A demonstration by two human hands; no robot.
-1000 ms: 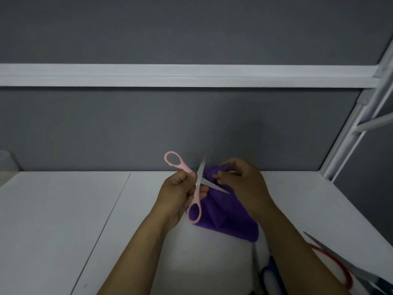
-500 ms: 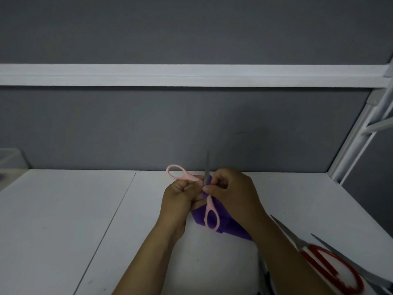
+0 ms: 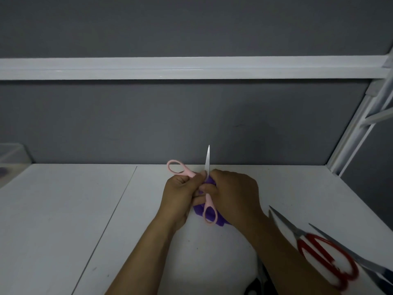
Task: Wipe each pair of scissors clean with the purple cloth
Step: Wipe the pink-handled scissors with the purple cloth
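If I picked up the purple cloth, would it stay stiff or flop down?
Probably floppy: the purple cloth is bunched and creased inside the right hand. Likely light too, since its loose end just sags behind the pink scissors. It shouldn't roll or break.

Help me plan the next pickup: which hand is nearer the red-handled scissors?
Right. The right hand, holding the purple cloth, sits left of the red-handled scissors; the left hand, gripping the pink scissors, is farther left.

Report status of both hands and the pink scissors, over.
Left hand grips small pink-handled steel scissors, open, one blade up. Right hand holds crumpled purple cloth against them. Large red-handled scissors lie apart on white table, not in the way.
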